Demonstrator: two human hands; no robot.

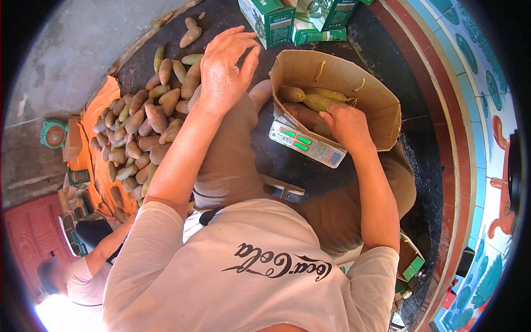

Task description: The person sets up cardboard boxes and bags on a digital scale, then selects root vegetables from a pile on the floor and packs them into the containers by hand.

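Note:
My left hand (227,69) is raised beside the heap, its fingers stretched out and the thumb apart, with nothing in it. On the right, my right hand (348,126) reaches into an open cardboard box (379,110). Its fingers are curled at a long yellow-green fruit or tuber (319,102), and part of the grip is hidden. Another green piece (291,94) and a reddish-brown piece (301,115) lie in the box. The box rests on a digital weighing scale (318,149) with lit green displays, in front of my knees.
A big heap of brown and green long pieces (157,116) spreads over orange sheeting (91,138) at left. Green printed cartons (271,22) stand at the far side. A curved red step edge (451,166) runs along the right. Another person's arm (110,243) shows at lower left.

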